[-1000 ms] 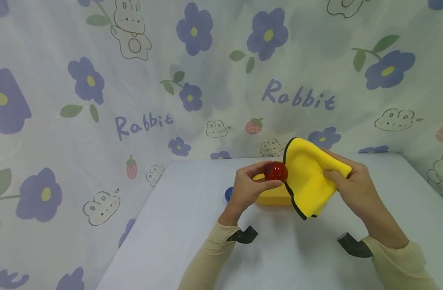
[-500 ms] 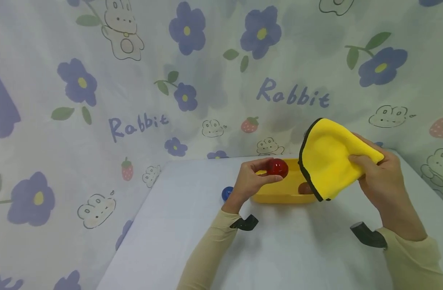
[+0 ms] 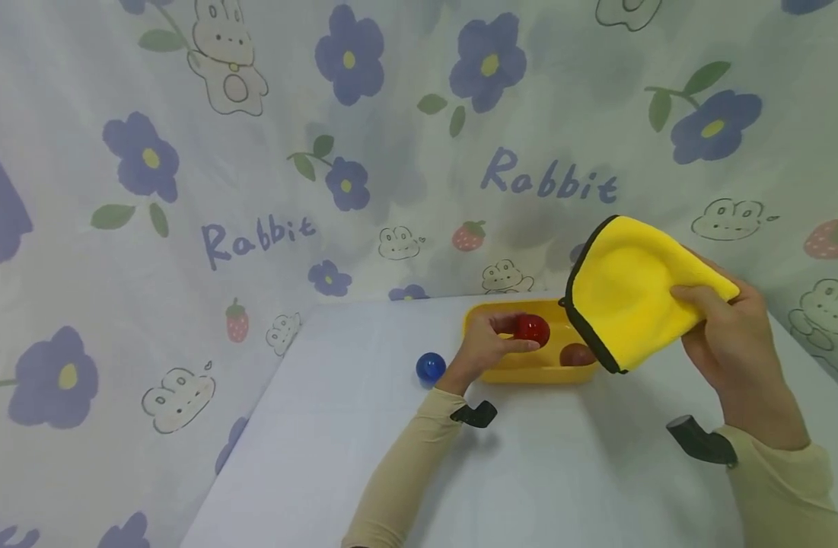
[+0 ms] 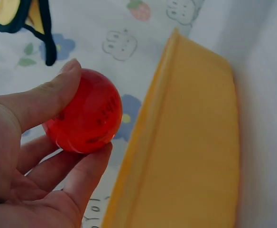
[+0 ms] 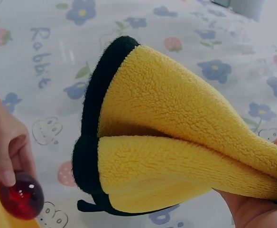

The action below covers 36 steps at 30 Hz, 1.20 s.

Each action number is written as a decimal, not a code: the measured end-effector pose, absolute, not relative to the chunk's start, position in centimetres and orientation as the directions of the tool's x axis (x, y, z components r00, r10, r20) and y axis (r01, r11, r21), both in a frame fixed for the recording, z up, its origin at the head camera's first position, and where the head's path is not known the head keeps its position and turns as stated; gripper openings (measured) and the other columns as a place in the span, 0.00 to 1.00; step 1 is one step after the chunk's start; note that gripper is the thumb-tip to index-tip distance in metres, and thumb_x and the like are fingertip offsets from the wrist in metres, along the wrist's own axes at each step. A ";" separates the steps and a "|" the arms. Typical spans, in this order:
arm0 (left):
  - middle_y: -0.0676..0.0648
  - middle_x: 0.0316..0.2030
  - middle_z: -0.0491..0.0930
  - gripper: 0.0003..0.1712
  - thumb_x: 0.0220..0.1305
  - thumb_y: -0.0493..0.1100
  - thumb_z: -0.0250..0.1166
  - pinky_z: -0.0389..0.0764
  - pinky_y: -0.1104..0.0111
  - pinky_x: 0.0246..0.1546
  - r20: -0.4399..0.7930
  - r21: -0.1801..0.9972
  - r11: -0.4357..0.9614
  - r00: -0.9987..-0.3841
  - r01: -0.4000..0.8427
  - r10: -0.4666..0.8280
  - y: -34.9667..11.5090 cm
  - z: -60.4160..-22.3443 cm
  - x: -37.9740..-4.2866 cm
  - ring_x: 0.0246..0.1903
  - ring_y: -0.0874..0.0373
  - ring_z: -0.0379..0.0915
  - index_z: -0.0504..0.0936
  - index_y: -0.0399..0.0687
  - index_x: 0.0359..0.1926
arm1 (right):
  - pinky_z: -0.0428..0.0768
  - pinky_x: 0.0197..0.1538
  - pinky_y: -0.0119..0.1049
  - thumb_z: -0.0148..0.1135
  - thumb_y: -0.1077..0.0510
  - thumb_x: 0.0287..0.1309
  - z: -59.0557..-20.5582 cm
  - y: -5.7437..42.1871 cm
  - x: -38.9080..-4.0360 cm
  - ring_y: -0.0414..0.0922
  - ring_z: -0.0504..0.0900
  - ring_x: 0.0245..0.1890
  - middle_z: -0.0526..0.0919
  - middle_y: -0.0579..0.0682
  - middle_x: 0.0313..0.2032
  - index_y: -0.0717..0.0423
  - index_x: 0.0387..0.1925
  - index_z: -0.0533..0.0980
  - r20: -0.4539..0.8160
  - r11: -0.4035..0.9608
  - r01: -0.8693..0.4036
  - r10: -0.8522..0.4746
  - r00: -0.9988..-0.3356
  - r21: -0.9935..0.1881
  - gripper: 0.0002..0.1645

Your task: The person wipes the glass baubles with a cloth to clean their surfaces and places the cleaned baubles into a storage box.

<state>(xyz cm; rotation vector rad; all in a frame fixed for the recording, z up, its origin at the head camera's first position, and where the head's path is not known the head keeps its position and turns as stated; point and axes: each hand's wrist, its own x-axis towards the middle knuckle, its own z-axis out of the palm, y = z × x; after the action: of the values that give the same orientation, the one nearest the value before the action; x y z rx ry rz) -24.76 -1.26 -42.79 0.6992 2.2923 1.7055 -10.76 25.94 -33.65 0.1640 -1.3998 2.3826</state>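
Between thumb and fingertips my left hand (image 3: 483,350) pinches a glossy red ball (image 3: 532,330), held over the yellow tray (image 3: 521,375). The left wrist view shows the red ball (image 4: 84,111) beside the tray's outer wall (image 4: 190,133), above its rim. A second, brownish-red ball (image 3: 577,355) lies inside the tray at its right. Off to the right, my right hand (image 3: 734,342) grips a folded yellow cloth (image 3: 638,293) with black edging by one end. That cloth (image 5: 152,95) hangs in the air, apart from the red ball; its far fingers are mostly hidden behind it.
On the white table (image 3: 364,441), a blue ball (image 3: 431,368) sits left of the tray, close to my left wrist. A curtain (image 3: 405,114) printed with flowers and rabbits stands behind the table and along its left side.
The cloth has moved right and up, away from the red ball, uncovering the tray and the ball in it. Lately my left hand has lowered the red ball toward the tray.
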 end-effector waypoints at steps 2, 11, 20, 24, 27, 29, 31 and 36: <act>0.53 0.49 0.90 0.26 0.55 0.45 0.81 0.87 0.69 0.51 0.090 0.939 0.252 -0.873 0.235 0.479 -1.1 -43.3 -25.0 0.48 0.63 0.81 0.88 0.55 0.56 | 0.86 0.55 0.27 0.55 0.70 0.73 -33.7 25.9 -10.8 0.46 0.71 0.57 0.69 0.50 0.61 0.54 0.72 0.70 0.293 -0.443 -0.381 0.254 -0.922 -0.812 0.29; 0.55 0.46 0.90 0.28 0.54 0.48 0.81 0.87 0.69 0.50 0.036 0.915 0.338 -0.879 0.221 0.476 -0.6 -43.8 -25.6 0.46 0.63 0.81 0.87 0.55 0.58 | 0.86 0.54 0.27 0.55 0.68 0.73 -33.5 25.7 -10.7 0.47 0.70 0.57 0.69 0.50 0.61 0.55 0.72 0.69 0.310 -0.422 -0.393 0.253 -0.916 -0.817 0.29; 0.56 0.45 0.88 0.29 0.54 0.47 0.82 0.87 0.67 0.50 -0.068 0.826 0.522 -0.881 0.214 0.469 0.4 -44.1 -26.1 0.45 0.60 0.81 0.87 0.56 0.58 | 0.86 0.54 0.27 0.55 0.68 0.73 -33.6 25.6 -10.6 0.47 0.71 0.56 0.70 0.51 0.60 0.56 0.72 0.69 0.322 -0.419 -0.403 0.252 -0.912 -0.814 0.28; 0.54 0.47 0.88 0.29 0.52 0.46 0.83 0.87 0.66 0.50 -0.097 0.791 0.572 -0.879 0.217 0.467 0.9 -44.1 -26.3 0.45 0.60 0.81 0.87 0.53 0.58 | 0.85 0.54 0.27 0.55 0.68 0.74 -33.6 25.8 -10.6 0.47 0.70 0.57 0.70 0.51 0.60 0.56 0.72 0.69 0.317 -0.420 -0.396 0.248 -0.916 -0.816 0.28; 0.53 0.47 0.89 0.27 0.52 0.45 0.83 0.88 0.66 0.50 -0.121 0.787 0.580 -0.869 0.211 0.480 1.1 -44.2 -26.4 0.44 0.59 0.81 0.88 0.52 0.55 | 0.85 0.55 0.27 0.55 0.68 0.73 -33.5 25.8 -10.5 0.47 0.70 0.56 0.69 0.50 0.60 0.56 0.72 0.69 0.312 -0.425 -0.392 0.247 -0.917 -0.816 0.28; 0.52 0.45 0.89 0.25 0.53 0.44 0.82 0.88 0.66 0.49 -0.140 0.791 0.577 -0.858 0.204 0.494 1.1 -44.2 -26.4 0.43 0.59 0.81 0.89 0.52 0.53 | 0.86 0.54 0.27 0.55 0.68 0.73 -33.5 25.9 -10.5 0.47 0.70 0.56 0.70 0.50 0.60 0.56 0.72 0.69 0.310 -0.430 -0.392 0.250 -0.917 -0.813 0.28; 0.53 0.43 0.89 0.23 0.53 0.43 0.82 0.88 0.66 0.47 -0.152 0.793 0.574 -0.848 0.203 0.508 1.1 -44.3 -26.5 0.42 0.58 0.82 0.89 0.52 0.52 | 0.86 0.55 0.27 0.56 0.68 0.73 -33.5 25.8 -10.5 0.47 0.70 0.56 0.70 0.51 0.60 0.56 0.71 0.70 0.312 -0.430 -0.396 0.253 -0.916 -0.811 0.28; 0.54 0.39 0.89 0.21 0.55 0.43 0.81 0.88 0.67 0.45 -0.175 0.793 0.573 -0.821 0.209 0.543 1.0 -44.3 -26.6 0.40 0.57 0.82 0.89 0.52 0.52 | 0.85 0.55 0.27 0.56 0.68 0.73 -33.4 25.8 -10.5 0.47 0.70 0.57 0.70 0.51 0.60 0.56 0.72 0.69 0.315 -0.420 -0.394 0.247 -0.916 -0.818 0.28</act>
<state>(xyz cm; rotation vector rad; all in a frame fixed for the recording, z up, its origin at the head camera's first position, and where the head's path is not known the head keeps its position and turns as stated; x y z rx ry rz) -26.62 0.97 -44.35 0.6078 2.4060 1.1367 -10.49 25.78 -33.42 0.2048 -1.4145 2.3577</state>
